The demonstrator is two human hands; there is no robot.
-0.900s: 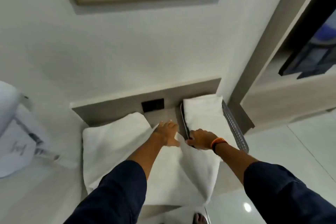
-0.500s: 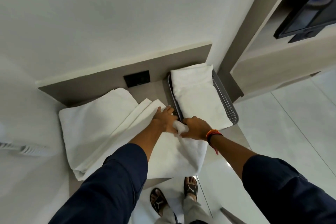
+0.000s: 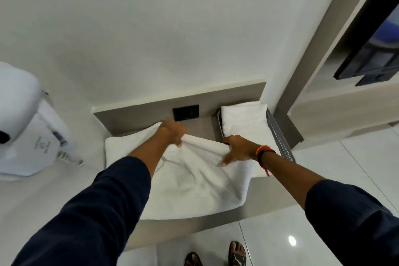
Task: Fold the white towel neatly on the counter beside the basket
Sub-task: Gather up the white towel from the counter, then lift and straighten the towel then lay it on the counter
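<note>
A white terry-cloth towel (image 3: 194, 181) lies rumpled on the grey desk (image 3: 265, 203), just left of a grey perforated metal basket (image 3: 278, 136) holding a second folded white towel (image 3: 244, 121). The towel's long axis runs left to right along the desk; its near edge hangs slightly past the desk front. The left hand (image 3: 172, 131), at the towel's far edge, pinches a raised fold of cloth. The right hand (image 3: 237, 150) grips the same far edge near the basket, thumb extended onto the cloth. A black wall socket (image 3: 185, 112) sits behind the left hand. A white wall-mounted hair dryer (image 3: 23, 123) hangs far left.
</note>
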